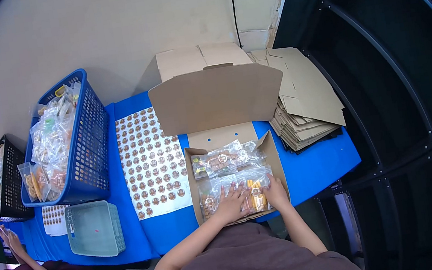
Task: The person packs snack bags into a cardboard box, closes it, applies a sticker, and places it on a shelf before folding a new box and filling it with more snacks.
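An open cardboard box (278, 162) stands in front of me with its lid (216, 99) raised. Clear plastic packets with round stickers lie inside in two rows. My left hand (230, 203) rests on the near packets, its fingers spread over them. Beside it, my right hand (276, 193) touches the right edge of a packet of yellow sticks (257, 191), close to the box's right wall; its fingers are stretched out. In the far row lies a packet of brown pieces (219, 160). Part of the near packets is hidden under my left hand.
A sheet of round stickers (154, 166) lies left of the box. Beyond it stand a blue basket (86, 136) full of packets, a pale green tray (95, 229) and a black basket (13, 183). Flattened cardboard boxes (303, 89) are stacked right. Another person's hand (15, 243) shows far left.
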A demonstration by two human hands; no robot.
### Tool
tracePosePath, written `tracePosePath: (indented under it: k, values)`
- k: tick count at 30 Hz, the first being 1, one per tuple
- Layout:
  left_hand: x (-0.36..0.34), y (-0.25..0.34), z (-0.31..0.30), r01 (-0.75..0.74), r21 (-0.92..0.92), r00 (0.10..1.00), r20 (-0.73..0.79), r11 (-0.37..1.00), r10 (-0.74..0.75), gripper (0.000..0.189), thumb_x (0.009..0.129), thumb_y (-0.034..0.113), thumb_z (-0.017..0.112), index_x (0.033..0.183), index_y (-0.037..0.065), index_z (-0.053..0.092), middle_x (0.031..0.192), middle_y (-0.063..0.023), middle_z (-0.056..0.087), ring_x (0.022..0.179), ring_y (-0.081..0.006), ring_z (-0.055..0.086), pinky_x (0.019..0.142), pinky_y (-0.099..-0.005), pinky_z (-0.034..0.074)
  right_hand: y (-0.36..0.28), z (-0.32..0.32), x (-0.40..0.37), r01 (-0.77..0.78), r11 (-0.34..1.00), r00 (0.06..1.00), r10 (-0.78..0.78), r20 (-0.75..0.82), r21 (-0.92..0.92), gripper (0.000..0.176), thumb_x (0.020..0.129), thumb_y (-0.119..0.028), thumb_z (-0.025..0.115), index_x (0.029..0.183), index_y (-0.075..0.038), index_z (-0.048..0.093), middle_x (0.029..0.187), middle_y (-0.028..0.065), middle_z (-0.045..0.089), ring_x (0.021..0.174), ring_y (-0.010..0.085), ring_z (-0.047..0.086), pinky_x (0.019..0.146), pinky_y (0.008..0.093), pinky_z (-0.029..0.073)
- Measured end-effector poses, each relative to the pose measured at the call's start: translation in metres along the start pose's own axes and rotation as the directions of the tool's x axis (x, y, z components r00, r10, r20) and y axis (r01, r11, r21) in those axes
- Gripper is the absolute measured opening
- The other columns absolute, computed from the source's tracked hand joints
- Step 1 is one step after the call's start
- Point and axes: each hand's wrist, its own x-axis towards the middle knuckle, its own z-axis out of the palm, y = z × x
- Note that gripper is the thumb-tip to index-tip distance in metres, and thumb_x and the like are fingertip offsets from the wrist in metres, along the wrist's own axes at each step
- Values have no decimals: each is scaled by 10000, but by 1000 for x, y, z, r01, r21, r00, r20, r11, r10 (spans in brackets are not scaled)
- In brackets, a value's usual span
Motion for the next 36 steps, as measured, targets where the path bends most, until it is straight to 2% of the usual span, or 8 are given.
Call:
tracePosePath:
  k: [4, 7, 12, 19, 26, 32, 34, 36]
  values:
    - [-5, -1, -2, -25, 2, 999, -24, 1000, 25, 781, 876, 547, 538, 1505, 192, 242, 1577, -150, 137, 1447, -407, 89, 1113, -645, 44, -16, -5, 1, -16, 999, 995, 11, -103, -47, 616, 827, -191, 682, 1363, -30, 425, 1222, 258, 481, 1153, 441, 468, 955, 460, 414]
    - [-9, -3, -6, -72, -140, 968, -250, 988, 35, 704, 892, 494, 541, 1482, 192, 304, 1571, -173, 136, 1446, -414, 81, 1105, -658, 36, -25, -5, 13, 120, 990, 969, -134, -209, -78, 524, 829, -180, 670, 1296, -16, 499, 1222, 249, 468, 1129, 425, 467, 974, 453, 402]
    - [-15, -21, -44, 72, -127, 906, -407, 989, -119, 626, 903, 420, 547, 1440, 142, 385, 1551, -227, 148, 1447, -412, 81, 1109, -648, 36, -56, 1, 30, 590, 754, 796, -603, 52, -290, 386, 818, -181, 650, 1171, -30, 612, 1340, 218, 433, 1275, 401, 371, 1021, 516, 339]
    - [-35, -55, -65, 163, -221, 788, -557, 962, -261, 506, 874, 309, 601, 1326, 101, 510, 1528, -203, 233, 1436, -412, 132, 1129, -607, 61, -66, 23, 47, 658, 695, 747, -650, 139, -288, 454, 843, -196, 624, 1237, 19, 551, 1369, 105, 469, 1298, 346, 380, 1042, 476, 298]
    - [-43, -62, -58, 114, -407, 709, -605, 906, -362, 430, 872, 239, 585, 1282, 115, 543, 1510, -194, 290, 1416, -425, 197, 1137, -583, 61, -74, 0, 15, 679, 702, 732, -671, 119, -215, 387, 915, -213, 550, 1226, 17, 560, 1315, 117, 500, 1305, 329, 382, 1047, 466, 303]
    - [-32, -78, -57, 192, -318, 655, -663, 928, -363, 397, 861, 184, 584, 1245, 87, 557, 1486, -173, 335, 1419, -410, 196, 1135, -595, 80, -47, 3, 10, 769, 599, 637, -690, 343, -222, 290, 921, -155, 519, 1172, -30, 595, 1303, 123, 505, 1337, 316, 358, 1074, 503, 293]
    - [-31, -87, -68, 182, -334, 648, -667, 925, -368, 368, 861, 147, 561, 1223, 84, 566, 1458, -167, 381, 1407, -415, 227, 1136, -590, 97, -40, -5, 21, 727, 670, 680, -672, 293, -152, 287, 890, -136, 555, 1156, -38, 601, 1298, 136, 506, 1326, 322, 368, 1076, 510, 291]
    - [-24, -109, -73, 147, -422, 525, -733, 894, -432, 351, 860, 110, 533, 1207, 86, 572, 1443, -164, 404, 1395, -417, 258, 1131, -597, 121, -35, -18, 36, 675, 734, 728, -643, 238, -78, 290, 859, -117, 592, 1140, -46, 606, 1293, 149, 507, 1316, 328, 378, 1078, 516, 288]
